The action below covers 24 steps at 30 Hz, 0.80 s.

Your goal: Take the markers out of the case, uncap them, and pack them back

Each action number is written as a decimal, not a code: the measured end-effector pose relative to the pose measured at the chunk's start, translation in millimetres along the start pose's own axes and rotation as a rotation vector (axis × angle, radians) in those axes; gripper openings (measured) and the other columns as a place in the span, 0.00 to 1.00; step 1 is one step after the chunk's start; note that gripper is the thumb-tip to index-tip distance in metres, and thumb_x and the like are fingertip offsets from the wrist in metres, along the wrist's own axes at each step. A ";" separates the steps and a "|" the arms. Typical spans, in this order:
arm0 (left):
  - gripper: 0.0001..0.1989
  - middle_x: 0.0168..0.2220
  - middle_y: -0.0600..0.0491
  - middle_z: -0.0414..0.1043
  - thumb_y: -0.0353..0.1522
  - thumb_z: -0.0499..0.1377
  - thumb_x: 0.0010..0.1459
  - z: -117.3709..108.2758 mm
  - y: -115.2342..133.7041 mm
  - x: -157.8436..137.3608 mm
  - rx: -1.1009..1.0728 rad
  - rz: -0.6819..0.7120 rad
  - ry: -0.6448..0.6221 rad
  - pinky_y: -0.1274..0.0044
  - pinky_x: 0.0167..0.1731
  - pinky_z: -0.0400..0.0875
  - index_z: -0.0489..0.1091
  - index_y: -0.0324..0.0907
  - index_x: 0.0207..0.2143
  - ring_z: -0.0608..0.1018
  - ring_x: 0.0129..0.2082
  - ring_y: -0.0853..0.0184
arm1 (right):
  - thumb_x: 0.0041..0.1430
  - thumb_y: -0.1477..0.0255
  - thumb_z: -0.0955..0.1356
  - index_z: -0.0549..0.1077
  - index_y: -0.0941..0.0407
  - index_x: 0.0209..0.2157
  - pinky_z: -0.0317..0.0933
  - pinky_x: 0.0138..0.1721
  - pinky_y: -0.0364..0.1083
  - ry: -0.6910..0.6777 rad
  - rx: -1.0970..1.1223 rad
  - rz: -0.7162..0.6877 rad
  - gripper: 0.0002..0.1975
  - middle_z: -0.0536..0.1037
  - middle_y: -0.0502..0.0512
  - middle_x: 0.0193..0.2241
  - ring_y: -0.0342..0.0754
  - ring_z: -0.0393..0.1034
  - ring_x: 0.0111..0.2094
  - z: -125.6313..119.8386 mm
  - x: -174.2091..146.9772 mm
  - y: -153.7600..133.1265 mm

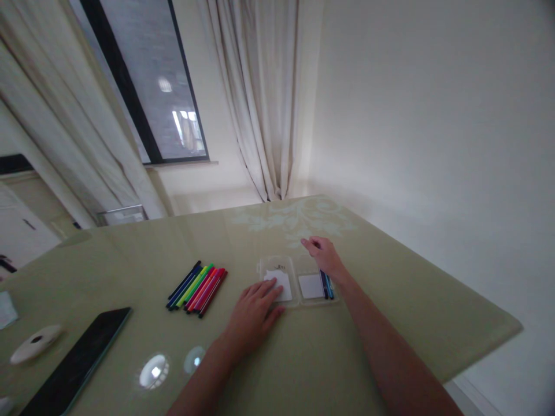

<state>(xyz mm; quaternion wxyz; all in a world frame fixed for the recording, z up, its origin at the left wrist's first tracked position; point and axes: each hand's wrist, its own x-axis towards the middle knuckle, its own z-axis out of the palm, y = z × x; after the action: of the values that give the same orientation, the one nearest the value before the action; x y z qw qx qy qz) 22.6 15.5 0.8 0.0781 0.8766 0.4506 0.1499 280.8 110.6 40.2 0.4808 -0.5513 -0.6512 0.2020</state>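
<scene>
A clear plastic case [296,289] lies opened flat on the table, its two halves side by side. My left hand [254,312] rests on the left half with fingers stretched out, touching a white paper piece [284,283] there. Over the right half is my right hand [323,254], its fingers curled closed; whatever they hold, if anything, is hidden. Several dark and blue marker pens [327,286] stand in a row along the right side of that half, partly covered by this hand. Beside them in the case shows a white card [310,286].
A row of several coloured marker pens [197,289] lies left of the case. Farther left are a dark tablet or phone [78,364] and a white oval object [37,344]. The glossy greenish table [416,323] meets a white wall at right.
</scene>
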 end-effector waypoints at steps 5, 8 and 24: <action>0.28 0.69 0.48 0.62 0.49 0.50 0.70 1.0 -0.6 -1.6 0.011 0.040 0.016 0.59 0.66 0.58 0.63 0.49 0.67 0.66 0.67 0.56 | 0.61 0.48 0.65 0.58 0.52 0.18 0.45 0.22 0.44 0.237 0.243 0.154 0.28 0.57 0.43 0.15 0.41 0.49 0.19 2.6 -3.1 -10.5; 0.38 0.70 0.44 0.60 0.55 0.51 0.67 -0.8 5.4 -1.3 0.057 0.094 0.087 0.56 0.70 0.47 0.56 0.44 0.71 0.61 0.70 0.53 | 0.63 0.49 0.65 0.59 0.52 0.18 0.46 0.22 0.43 0.239 0.281 0.136 0.27 0.57 0.44 0.16 0.42 0.50 0.20 24.6 -14.0 -23.0; 0.18 0.47 0.41 0.79 0.32 0.45 0.74 -26.5 -2.5 3.5 0.375 -0.401 0.047 0.69 0.43 0.74 0.67 0.35 0.58 0.82 0.45 0.57 | 0.67 0.62 0.66 0.71 0.55 0.36 0.61 0.37 0.44 -0.121 -0.232 0.012 0.11 0.76 0.53 0.34 0.48 0.71 0.35 57.8 -39.1 -30.3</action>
<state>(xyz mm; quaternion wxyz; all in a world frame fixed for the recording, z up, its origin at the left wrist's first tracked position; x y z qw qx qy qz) 13.8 19.8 25.8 -0.0679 0.7653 0.6366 0.0659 213.1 81.0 22.2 0.3725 -0.5937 -0.6948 0.1611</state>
